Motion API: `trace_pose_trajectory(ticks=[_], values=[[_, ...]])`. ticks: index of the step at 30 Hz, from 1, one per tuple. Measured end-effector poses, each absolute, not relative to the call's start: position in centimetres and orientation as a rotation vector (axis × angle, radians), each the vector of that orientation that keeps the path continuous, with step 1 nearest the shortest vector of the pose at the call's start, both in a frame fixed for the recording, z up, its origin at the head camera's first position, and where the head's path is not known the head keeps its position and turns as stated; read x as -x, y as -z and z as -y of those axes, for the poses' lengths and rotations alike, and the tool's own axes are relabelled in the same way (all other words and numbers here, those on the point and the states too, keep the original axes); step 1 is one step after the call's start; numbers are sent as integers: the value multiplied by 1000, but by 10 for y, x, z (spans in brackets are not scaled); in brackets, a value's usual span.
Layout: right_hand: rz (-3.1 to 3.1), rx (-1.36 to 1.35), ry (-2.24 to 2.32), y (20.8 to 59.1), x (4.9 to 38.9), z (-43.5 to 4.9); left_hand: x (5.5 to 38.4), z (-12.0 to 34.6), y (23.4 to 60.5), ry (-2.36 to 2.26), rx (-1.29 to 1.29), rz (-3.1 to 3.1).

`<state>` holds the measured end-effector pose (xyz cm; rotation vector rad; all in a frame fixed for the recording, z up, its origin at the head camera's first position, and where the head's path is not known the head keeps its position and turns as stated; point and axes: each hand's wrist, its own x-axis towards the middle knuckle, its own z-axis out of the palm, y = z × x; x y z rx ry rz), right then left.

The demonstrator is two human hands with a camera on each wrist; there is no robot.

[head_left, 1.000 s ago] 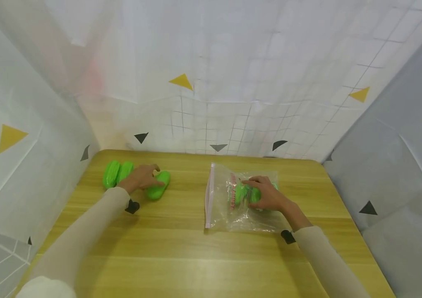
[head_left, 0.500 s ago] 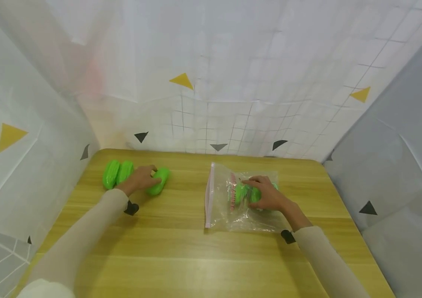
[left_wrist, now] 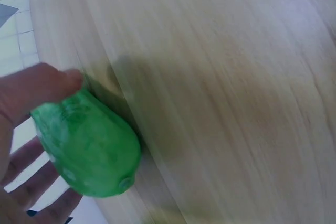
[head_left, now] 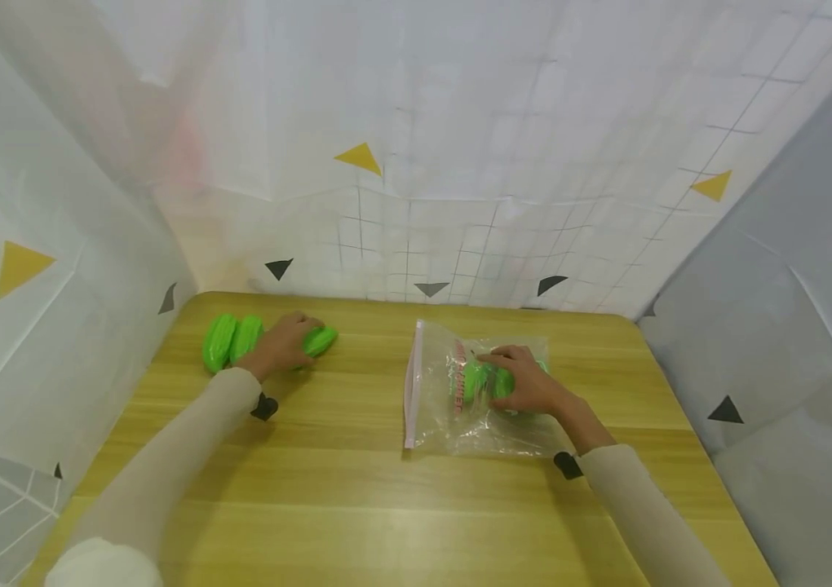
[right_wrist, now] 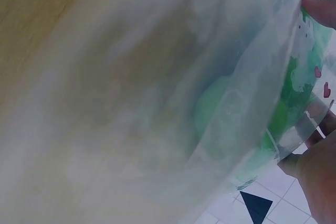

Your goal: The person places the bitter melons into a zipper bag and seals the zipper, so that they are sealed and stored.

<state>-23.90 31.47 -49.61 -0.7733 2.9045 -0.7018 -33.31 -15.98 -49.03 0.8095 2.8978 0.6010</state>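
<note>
At the back left of the table, my left hand point(head_left: 286, 344) grips a glossy green gourd-shaped vegetable point(head_left: 320, 341). In the left wrist view the thumb lies over the top of this vegetable point(left_wrist: 92, 142) and the fingers run along its far side; its rounded end with a small nub points away from the palm. On the right, my right hand point(head_left: 528, 383) holds a clear zip bag point(head_left: 434, 424) with red print, thumb and fingers spread round green vegetables point(head_left: 473, 380) inside. The bag's pale zip edge point(head_left: 410, 408) faces left. Film blurs the contents in the right wrist view.
Two more green vegetables point(head_left: 219, 343) lie side by side just left of my left hand. The wooden table point(head_left: 357, 489) ends at a white sheet wall point(head_left: 416, 228) behind, with grey sheets at both sides.
My left hand has closed round the green vegetable, raised it and turned it, moving slightly toward the back. The right hand and the bag have stayed in place.
</note>
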Motion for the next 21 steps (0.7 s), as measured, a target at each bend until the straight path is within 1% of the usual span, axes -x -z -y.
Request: trace_pose_trajectory(ticks=[5,9,15,21], values=[[-2896,760,716,495,237,-315,335,155,489,-619,-803,-2889],[-2892,761,722,496,237,-316,338,154,493,-806,-757,-2828],[-2888,772,728,497,237,-316,337,152,497,-1267,-519,-2577],[-2903,788,714,497,238,-316,329,143,499,-1494,-354,-2375]])
